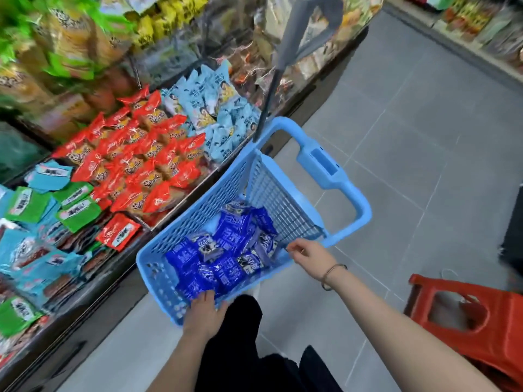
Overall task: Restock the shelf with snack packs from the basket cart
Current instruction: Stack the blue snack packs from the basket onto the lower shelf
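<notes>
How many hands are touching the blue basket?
2. The left hand lies over the near rim of the blue basket, fingertips among the dark blue snack packs. The right hand holds the rim on the right side.

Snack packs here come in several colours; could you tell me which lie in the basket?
The dark blue packs, inside the light blue basket; the red, green and pale blue packs lie on the shelf.

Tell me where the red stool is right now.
Head view, lower right: the red stool stands on the grey floor, to the right of the blue basket.
</notes>
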